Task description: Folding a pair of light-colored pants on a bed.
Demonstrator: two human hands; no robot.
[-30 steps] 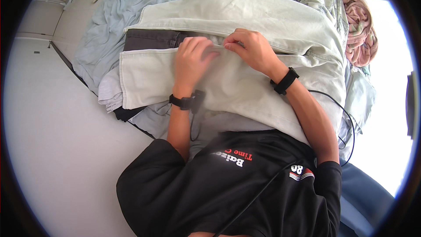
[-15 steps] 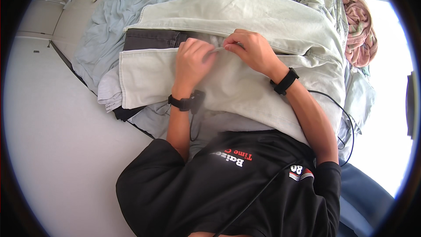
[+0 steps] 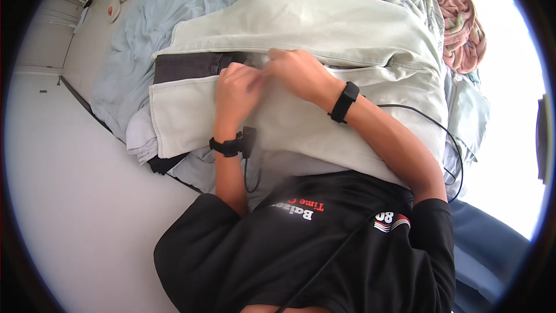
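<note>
Both hands, left hand (image 3: 236, 88) and right hand (image 3: 298, 72), pinch a fold of the pale green trousers (image 3: 347, 35) spread over the bed (image 3: 124, 52); pulling the fabric taut and edges level would likely keep the crease straight.

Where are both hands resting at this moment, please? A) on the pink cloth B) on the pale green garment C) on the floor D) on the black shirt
B: the left hand and right hand lie close together on the pale green garment spread on the bed, far from the pink cloth.
</note>
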